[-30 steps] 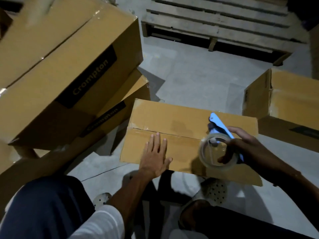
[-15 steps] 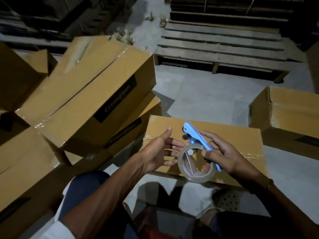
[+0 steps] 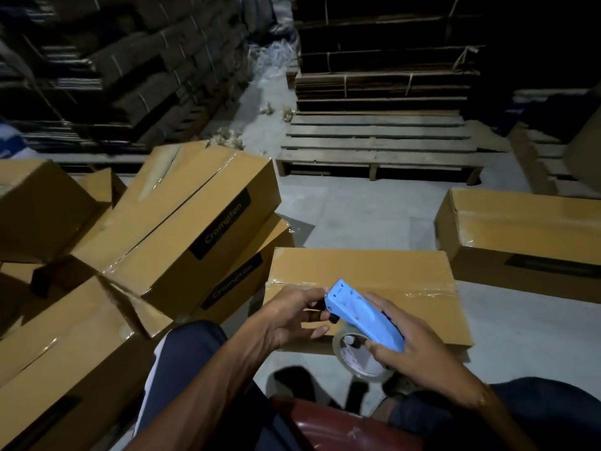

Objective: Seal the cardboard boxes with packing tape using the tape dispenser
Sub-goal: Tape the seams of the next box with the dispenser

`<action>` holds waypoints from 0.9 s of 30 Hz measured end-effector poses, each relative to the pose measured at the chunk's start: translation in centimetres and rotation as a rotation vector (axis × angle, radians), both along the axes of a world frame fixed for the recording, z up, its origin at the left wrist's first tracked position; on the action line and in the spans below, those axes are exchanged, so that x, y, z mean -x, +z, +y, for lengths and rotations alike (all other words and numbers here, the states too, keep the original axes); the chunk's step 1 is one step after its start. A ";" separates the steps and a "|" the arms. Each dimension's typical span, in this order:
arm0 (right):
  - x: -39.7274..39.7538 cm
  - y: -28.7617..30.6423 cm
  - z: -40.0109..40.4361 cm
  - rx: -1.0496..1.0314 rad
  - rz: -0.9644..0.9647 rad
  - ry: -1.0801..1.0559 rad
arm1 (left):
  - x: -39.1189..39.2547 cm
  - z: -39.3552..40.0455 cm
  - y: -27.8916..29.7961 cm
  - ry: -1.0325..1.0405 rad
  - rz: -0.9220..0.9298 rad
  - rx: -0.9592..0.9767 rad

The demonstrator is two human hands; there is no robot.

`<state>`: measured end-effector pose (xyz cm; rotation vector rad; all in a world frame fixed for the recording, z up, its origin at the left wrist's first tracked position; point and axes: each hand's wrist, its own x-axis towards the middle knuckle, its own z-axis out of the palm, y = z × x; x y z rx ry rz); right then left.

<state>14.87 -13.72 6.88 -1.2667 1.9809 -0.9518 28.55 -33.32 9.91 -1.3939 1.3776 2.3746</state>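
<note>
Dim warehouse floor [image 3: 351,209] of grey concrete, with a wooden pallet [image 3: 377,148] at the back and bundled flat cardboard stacks [image 3: 130,76] beyond it, their detail lost in darkness. Head view: a cardboard box [image 3: 403,271] lies on the floor directly in front of the seated person, clear tape visible along its top seam; its near edge is covered by both hands. The right hand [image 3: 413,346] is wrapped around the blue tape dispenser [image 3: 361,309], held above the box's near edge, with the clear tape roll [image 3: 361,362] hanging below, partly hidden by the fingers. The left hand [image 3: 292,315] pinches at the dispenser's front end; what lies between the fingertips cannot be made out. Taped boxes are piled at left [image 3: 182,222], the lower ones cut off by the frame; another box [image 3: 527,236] sits at right, apart from the central one. Compared with half a second earlier, the dispenser has tipped so its blue back faces up, and the left hand has closed onto its nose.
</note>
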 end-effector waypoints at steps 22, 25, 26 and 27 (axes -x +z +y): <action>-1.1 2.5 -3.0 -0.126 0.291 0.123 | -4.8 -5.4 -1.0 0.251 -0.093 0.603; 2.3 1.8 -3.1 -0.290 0.426 0.172 | -6.6 -11.1 -3.0 0.377 -0.224 0.682; 3.4 1.3 -3.3 -0.335 0.456 0.189 | -6.9 -12.6 -4.0 0.375 -0.254 0.706; 4.4 0.6 -3.9 -0.368 0.474 0.208 | -6.7 -13.6 -5.1 0.357 -0.271 0.707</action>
